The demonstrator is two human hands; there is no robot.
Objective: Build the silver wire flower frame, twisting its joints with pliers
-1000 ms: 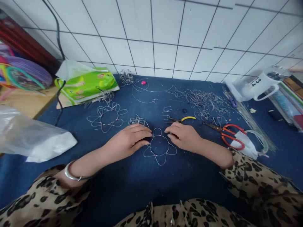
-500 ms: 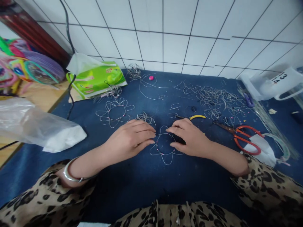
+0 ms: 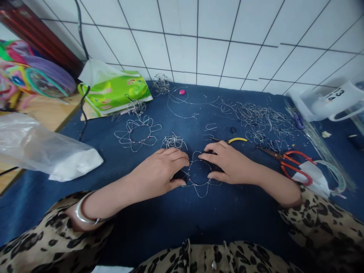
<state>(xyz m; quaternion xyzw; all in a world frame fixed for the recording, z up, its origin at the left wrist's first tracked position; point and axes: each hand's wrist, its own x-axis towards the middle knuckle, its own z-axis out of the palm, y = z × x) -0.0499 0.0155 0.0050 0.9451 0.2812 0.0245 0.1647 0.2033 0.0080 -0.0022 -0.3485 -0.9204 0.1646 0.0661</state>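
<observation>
A flower shape of thin silver wire lies flat on the dark blue cloth, a round ring with small pink marks and looped petals. My left hand is at its left side, thumb and fingers apart near the left petals. At the right side, my right hand has its index fingertip by the top of the ring and its thumb by the right edge. Both hands cover some petals. A similar wire flower rests further left. Just behind my left hand is a small tangle of wire.
Yellow-handled pliers lie partly behind my right hand. Orange-handled scissors are on the right, near a wire heap. A white mug stands back right. Left are a green tissue pack and a plastic bag.
My left thumb has moved down, away from the fingers, so that hand has opened. My right thumb and index finger are slightly further apart. The wire flower has stayed about in place.
</observation>
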